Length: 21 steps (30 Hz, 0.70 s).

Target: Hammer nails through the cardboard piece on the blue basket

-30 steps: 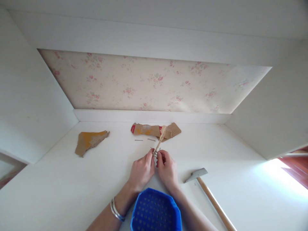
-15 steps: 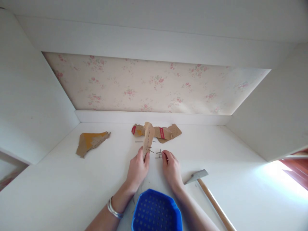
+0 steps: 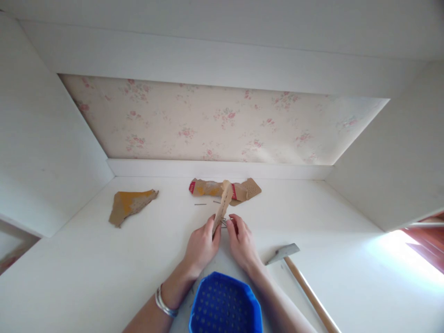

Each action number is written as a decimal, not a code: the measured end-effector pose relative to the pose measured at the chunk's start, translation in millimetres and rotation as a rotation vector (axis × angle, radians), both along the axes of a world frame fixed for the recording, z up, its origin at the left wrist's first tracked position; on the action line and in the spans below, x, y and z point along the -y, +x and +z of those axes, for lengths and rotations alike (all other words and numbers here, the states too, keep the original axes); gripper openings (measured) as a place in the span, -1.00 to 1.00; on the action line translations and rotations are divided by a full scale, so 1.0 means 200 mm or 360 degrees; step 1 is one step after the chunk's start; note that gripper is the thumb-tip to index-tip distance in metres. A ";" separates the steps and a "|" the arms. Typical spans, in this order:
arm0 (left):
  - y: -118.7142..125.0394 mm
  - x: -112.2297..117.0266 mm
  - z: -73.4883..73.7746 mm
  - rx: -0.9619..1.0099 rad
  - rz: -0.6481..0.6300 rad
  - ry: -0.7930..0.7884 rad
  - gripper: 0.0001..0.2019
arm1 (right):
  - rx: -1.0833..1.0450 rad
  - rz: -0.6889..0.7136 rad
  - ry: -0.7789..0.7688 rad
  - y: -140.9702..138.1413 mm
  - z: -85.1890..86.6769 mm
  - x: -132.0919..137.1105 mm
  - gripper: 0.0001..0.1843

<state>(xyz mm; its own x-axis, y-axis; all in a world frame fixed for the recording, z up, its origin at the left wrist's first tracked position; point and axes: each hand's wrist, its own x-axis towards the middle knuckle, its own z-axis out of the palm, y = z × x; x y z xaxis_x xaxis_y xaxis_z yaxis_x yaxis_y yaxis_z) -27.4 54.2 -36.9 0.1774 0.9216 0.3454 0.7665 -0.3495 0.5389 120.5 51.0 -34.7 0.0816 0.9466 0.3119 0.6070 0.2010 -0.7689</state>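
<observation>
My left hand grips a strip of torn cardboard, held on edge and leaning to the right. Close beside it, my right hand has its thumb and index finger curled together at a small group of thin nails. These nails lie right by the cardboard's lower part; whether some stick through it I cannot tell. What the right fingertips pinch is partly hidden. Another nail lies on the white surface farther back.
Torn cardboard pieces lie along the back, and another piece lies at left. A hammer with a wooden handle rests at right. Nearest me stands a blue perforated basket. White panels enclose the sides.
My left hand has moved the cardboard strip to the right, tilting it more. My right hand has shifted slightly left, so the strip and the nails are now closer together.
</observation>
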 end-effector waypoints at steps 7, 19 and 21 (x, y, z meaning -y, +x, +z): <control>0.01 0.01 -0.02 -0.0152 -0.0092 0.0138 -0.68 | -0.0017 0.0098 0.0005 -0.02 -0.01 0.00 -0.74; 0.01 0.02 0.02 -0.0494 -0.0069 0.0166 -0.64 | 0.0109 0.0033 -0.0035 -0.04 -0.01 0.02 -0.70; 0.00 0.01 0.03 -0.0500 0.0041 0.0174 -0.62 | 0.0129 -0.0007 -0.0011 -0.03 -0.01 0.02 -0.70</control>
<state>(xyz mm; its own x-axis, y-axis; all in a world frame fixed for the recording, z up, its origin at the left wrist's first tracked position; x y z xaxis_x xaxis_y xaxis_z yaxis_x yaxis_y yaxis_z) -27.5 52.9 -31.7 0.2677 0.8877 0.3745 0.8986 -0.3703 0.2355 114.3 47.3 -36.7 0.0609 0.9484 0.3111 0.6680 0.1929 -0.7187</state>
